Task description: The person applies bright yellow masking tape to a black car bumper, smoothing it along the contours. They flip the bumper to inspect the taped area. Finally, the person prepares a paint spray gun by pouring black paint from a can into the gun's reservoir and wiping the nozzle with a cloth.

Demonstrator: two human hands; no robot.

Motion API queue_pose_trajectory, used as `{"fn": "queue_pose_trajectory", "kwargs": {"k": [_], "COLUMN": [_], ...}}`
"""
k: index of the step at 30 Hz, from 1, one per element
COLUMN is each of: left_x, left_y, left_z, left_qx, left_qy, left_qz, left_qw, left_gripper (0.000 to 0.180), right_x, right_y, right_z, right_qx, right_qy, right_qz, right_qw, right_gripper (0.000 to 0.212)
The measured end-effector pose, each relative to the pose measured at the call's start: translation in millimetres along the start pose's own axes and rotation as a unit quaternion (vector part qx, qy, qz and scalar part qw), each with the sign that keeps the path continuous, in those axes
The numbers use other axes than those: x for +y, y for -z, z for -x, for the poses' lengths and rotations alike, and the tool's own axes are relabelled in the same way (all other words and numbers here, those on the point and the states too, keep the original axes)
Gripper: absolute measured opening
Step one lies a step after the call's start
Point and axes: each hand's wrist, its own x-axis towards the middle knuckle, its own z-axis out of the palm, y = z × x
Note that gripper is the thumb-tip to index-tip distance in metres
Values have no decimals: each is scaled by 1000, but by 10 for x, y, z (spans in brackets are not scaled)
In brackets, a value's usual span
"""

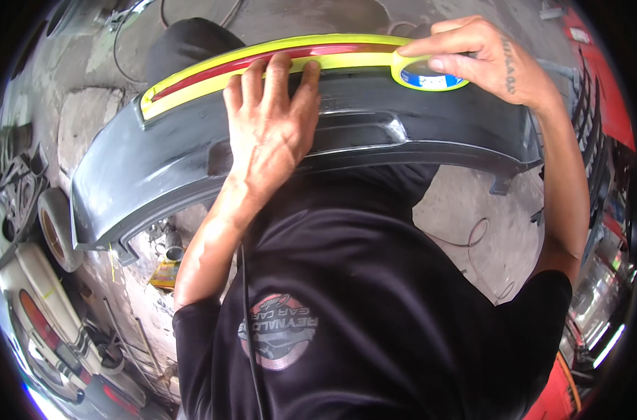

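A dark grey car spoiler or bumper-like panel (143, 161) lies across my lap, curving from left to right. Along its far edge runs a long dark red strip (217, 75), bordered by yellow masking tape (175, 101). My left hand (273, 126) has its fingers spread, with the tips resting on the taped strip near the panel's middle. At the strip's right part, my right hand (476, 56) grips a yellow tape roll (423, 79) with a blue and white inner core. The roll sits against the panel's upper face, touching the tape line.
At the left stand a wheel (58, 229) and a pale car bumper (35, 280) with red lights. Red car parts (609, 91) and dark slatted pieces (590, 126) are at the right. A thin hose (472, 238) lies on the concrete floor (465, 203). A black cord (247, 315) hangs over my shirt.
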Motion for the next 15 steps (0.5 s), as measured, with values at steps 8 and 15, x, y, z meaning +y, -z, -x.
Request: {"fn": "queue_pose_trajectory", "kwargs": {"k": [8, 15], "left_x": [6, 29], "left_y": [40, 64], "left_z": [-14, -20], "left_qx": [-17, -27], "left_qy": [-2, -2], "left_qz": [7, 5], "left_qw": [1000, 1000], "left_gripper": [50, 49], "right_x": [104, -34], "right_y": [-23, -225], "right_z": [288, 228], "right_qx": [14, 26], "right_qy": [16, -98], "right_qz": [156, 248], "right_qw": [987, 963], "right_gripper": [30, 26]}}
